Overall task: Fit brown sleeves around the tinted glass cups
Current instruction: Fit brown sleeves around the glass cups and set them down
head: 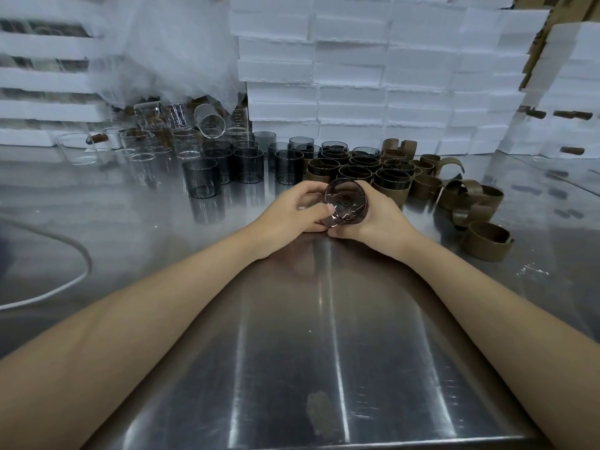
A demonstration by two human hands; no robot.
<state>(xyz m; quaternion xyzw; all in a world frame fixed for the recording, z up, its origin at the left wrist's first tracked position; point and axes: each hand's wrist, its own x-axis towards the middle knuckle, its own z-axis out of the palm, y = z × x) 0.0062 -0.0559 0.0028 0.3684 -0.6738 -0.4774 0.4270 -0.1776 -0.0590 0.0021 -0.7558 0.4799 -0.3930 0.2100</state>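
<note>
Facing the camera with its mouth, the cup (345,198) is held tipped on its side just above the surface (324,319), mid-view. The left hand (289,212) curls its fingers (311,189) round the cup's left wall, thumb near the rim; the right hand (383,219) wraps the right side. A brown edge shows under the cup; whether it is a sleeve I cannot tell. Just behind stand sleeved cups (357,172), with bare cups (248,165) left of them and loose sleeves (487,241) to the right. Farther out are clear glasses (143,147), a cable (65,282) and stacked foam boxes (357,76).
</note>
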